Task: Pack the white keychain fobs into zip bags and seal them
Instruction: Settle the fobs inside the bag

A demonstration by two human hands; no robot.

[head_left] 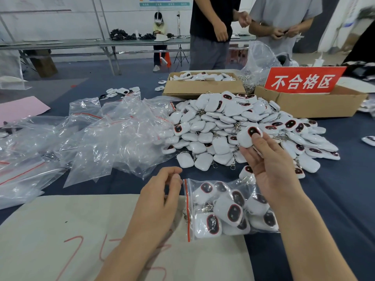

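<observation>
A big heap of white keychain fobs point(233, 126) with dark red-rimmed faces lies on the dark cloth in the middle. My right hand point(269, 165) is raised over the heap's near edge and pinches one white fob point(248, 135) between thumb and fingers. Below it lies a clear zip bag point(229, 209) with a red seal strip, holding several fobs. My left hand point(158, 201) rests at the bag's mouth, fingers curled at the top of the red strip. A pile of empty zip bags point(91, 138) sits to the left.
Two cardboard boxes stand behind the heap: one point(203, 87) with fobs inside, one point(316, 102) bearing a red sign point(303, 82). A beige sheet point(71, 230) with red writing covers the near table. Two people point(211, 33) stand at the far edge.
</observation>
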